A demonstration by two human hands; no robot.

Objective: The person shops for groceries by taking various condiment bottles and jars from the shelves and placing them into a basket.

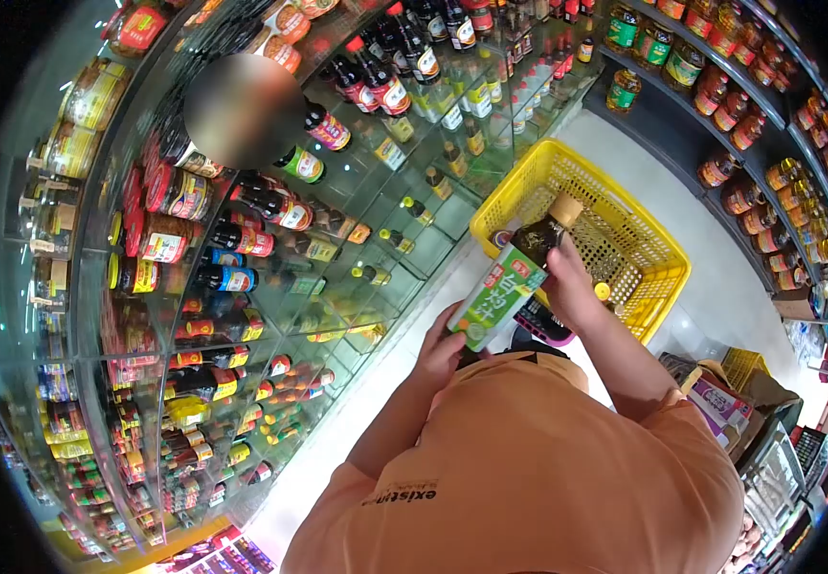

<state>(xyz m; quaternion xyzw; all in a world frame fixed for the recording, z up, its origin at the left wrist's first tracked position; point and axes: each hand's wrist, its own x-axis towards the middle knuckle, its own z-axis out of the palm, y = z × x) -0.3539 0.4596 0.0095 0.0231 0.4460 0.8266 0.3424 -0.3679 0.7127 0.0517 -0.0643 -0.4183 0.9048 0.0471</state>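
A dark sauce bottle [502, 287] with a green label and a gold cap is held tilted in front of my body, cap end up and to the right. Around its lower end, my left hand [441, 346] has its fingers closed. Closer to the neck, my right hand [570, 279] grips the same bottle. Beyond it, a yellow plastic basket [646, 222] stands on the floor. Inside the basket near my right wrist there is a small item with a yellow cap [603, 290]; the bottle and my arms hide part of the basket.
Glass shelves [337, 316] packed with sauce bottles [270, 206] and jars [177, 191] run along the left. Curved dark shelves [672, 124] with jars and oil bottles stand at right. Cardboard boxes [720, 407] sit at lower right. A round blurred patch covers part of the left shelving.
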